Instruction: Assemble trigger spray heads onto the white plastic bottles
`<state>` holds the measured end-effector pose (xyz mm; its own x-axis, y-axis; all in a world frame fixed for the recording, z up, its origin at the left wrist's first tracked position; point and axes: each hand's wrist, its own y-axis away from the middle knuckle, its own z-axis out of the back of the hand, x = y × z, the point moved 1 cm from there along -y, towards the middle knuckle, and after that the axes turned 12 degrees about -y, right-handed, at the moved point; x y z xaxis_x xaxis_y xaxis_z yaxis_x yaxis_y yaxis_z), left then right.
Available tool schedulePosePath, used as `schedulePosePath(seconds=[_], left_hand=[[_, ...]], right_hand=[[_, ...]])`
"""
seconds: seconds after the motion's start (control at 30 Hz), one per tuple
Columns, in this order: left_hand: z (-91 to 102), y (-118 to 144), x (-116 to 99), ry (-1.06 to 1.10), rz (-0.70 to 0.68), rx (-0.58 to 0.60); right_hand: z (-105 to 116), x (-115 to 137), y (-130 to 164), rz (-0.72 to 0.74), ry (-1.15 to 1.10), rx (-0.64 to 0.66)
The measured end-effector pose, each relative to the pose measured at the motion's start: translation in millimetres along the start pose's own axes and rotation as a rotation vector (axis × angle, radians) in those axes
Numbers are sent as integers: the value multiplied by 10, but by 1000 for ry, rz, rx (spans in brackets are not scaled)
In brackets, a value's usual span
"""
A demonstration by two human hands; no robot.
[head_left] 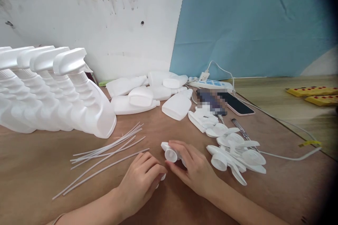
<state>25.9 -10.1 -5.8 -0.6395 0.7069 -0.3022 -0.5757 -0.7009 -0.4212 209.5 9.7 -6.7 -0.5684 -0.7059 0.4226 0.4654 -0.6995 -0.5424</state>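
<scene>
From left: at least six thin tubes [114,152], seven lying bottles [142,96]. My left hand [142,175] comes knuckles up, grip curled on a mostly hidden white piece [163,177]. Between hands, one spray head [171,154], cup facing camera, long axis slanting far-left; my right hand's [194,167] grip pinches it.

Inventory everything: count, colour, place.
Spray bottles: several, white, left
Loose bottles: several, white, back
Thin tubes: several, white, centre left
Loose parts: several, white, right
Held parts: two, white, in hands
Phones: two, dark, back right
Power strip: one, white, back
Cabling: some, white, right
Slim tool: one, grey, right
Bars: two, yellow, far right
Table: one, brown, beneath
Wall: one, white, back
Sheet: one, blue, back right
Left hand: one, front
Right hand: one, front
</scene>
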Motion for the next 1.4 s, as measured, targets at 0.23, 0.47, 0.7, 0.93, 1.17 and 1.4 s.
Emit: schedulePosePath(seconds=[0.23, 0.47, 0.7, 0.93, 1.17, 1.4], left_hand=[[60, -37, -67, -10, 83, 122], [29, -42, -33, -29, 83, 86], [43, -34, 5, -3, 63, -108], [172, -83, -53, 53, 4, -279], [126, -70, -23, 88, 55, -231], [92, -79, -4, 139, 118, -132]], right_hand=[[10, 28, 4, 20, -96, -21], [21, 45, -14, 15, -102, -30], [42, 48, -1, -24, -135, 1], [26, 91, -12, 19, -197, 46], [-1, 139, -8, 126, -274, 139], [15, 103, -25, 109, -316, 138]])
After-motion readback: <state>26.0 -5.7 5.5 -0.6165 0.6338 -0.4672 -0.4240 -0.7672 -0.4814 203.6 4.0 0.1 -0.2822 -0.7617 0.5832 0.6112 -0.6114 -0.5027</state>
